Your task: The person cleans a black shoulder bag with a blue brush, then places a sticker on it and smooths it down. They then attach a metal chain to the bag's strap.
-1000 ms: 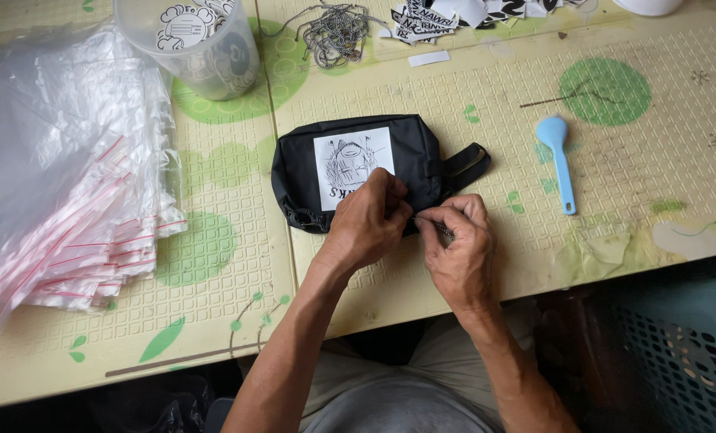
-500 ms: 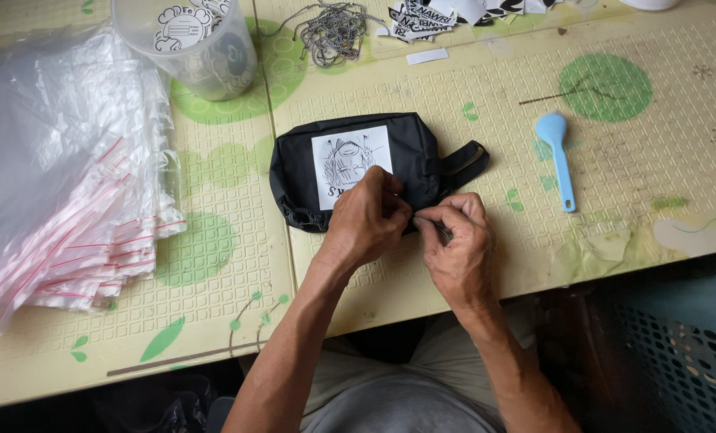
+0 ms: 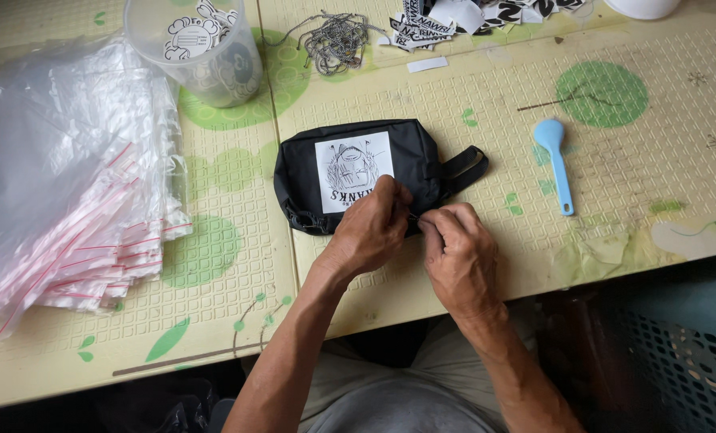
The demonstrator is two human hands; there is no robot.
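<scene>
Table (image 3: 614, 240) near edge runs along bottom of frame, just below both hands; bare mat w/ green dots lies right of pouch up to blue spoon (image 3: 558, 160), and btw pouch and bag stack. Stack of clear zip bags (image 3: 61, 184) fills left side, clear plastic tub (image 3: 202, 48) upper left, chain pile (image 3: 334, 40) and cut stickers (image 3: 470, 14) top centre, teal basket (image 3: 687, 353) lower right off the table.

Black pouch (image 3: 358, 172) centre frame, lying flat, white printed patch on top, strap loop on its right end, front edge toward person.

Left hand (image 3: 370, 228) knuckles up, fingers curled, pinching pouch front edge. Right hand (image 3: 458, 256) just beside it, fingertips touching, pinching smth small at same edge, prob. zip pull, too small to tell. Both forearms come up from bottom centre.
</scene>
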